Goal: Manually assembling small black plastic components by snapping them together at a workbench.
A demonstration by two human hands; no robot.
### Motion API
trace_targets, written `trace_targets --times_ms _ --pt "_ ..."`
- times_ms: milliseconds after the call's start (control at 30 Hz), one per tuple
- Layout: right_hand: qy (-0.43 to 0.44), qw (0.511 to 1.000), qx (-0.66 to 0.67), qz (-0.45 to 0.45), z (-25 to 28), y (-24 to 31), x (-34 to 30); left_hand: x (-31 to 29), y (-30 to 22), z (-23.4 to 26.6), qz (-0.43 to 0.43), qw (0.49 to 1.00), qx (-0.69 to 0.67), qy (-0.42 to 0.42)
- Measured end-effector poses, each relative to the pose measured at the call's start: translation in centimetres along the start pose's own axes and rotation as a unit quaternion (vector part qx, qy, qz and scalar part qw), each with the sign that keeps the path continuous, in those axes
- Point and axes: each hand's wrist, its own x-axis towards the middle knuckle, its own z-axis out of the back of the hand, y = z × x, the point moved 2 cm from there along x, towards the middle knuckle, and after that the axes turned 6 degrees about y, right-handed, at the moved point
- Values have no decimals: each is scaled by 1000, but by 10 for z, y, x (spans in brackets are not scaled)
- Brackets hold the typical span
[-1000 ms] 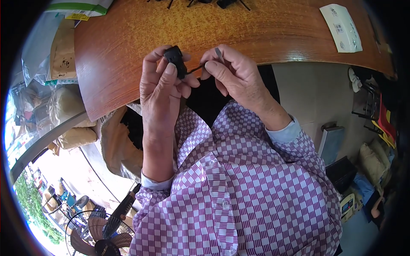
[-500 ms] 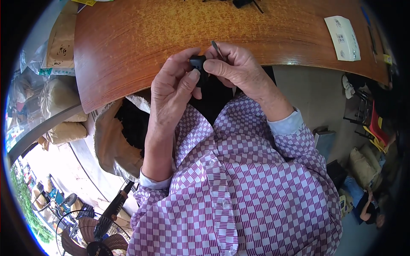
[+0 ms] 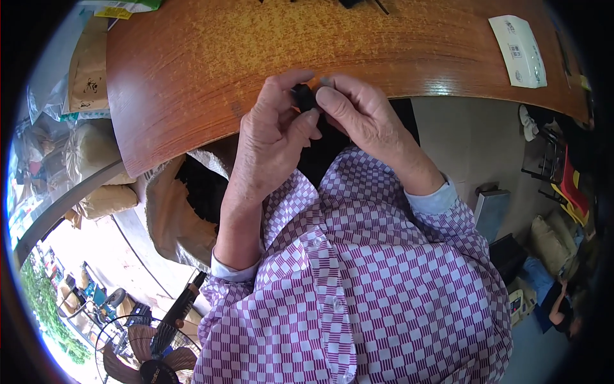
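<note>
My left hand (image 3: 272,131) pinches a small black part (image 3: 304,97) between thumb and fingers, just past the near edge of the wooden table (image 3: 211,57). It looks like a moulded piece, but its exact kind cannot be made out. Close against it, my right hand (image 3: 364,115) is closed, its thumb pressed toward the index finger. A thin grey metal tool (image 3: 327,82) is held there; only a short bit shows past the fingertips, and the rest is hidden.
On the table's right lies a white printed packet (image 3: 518,51). An open sack (image 3: 173,217) with black contents stands below the table's left part. A fan (image 3: 150,358) is at lower left, and stuffed bags (image 3: 96,153) are stacked at the left. Another person (image 3: 563,307) is at far right.
The black part has been turned in my left fingers and shows a different side. My right hand has rolled over, so less of the metal tool shows. The view has shifted slightly.
</note>
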Motion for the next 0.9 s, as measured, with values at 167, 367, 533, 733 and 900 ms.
trace_targets --times_ms 167,367,533,733,900 --pt "-35 998 -3 46 -2 10 -10 11 0 -6 31 999 -7 2" --pt "-44 998 -25 43 7 9 -10 23 -5 -16 14 997 71 -30" --pt "-106 992 -46 54 4 7 -8 24 -7 -25 -42 962 256 -78" --pt "-99 981 -156 62 39 8 -3 34 -13 -28 -40 958 273 -83" --pt "-286 769 -558 127 101 16 31 26 -3 -15 40 969 -218 -105"
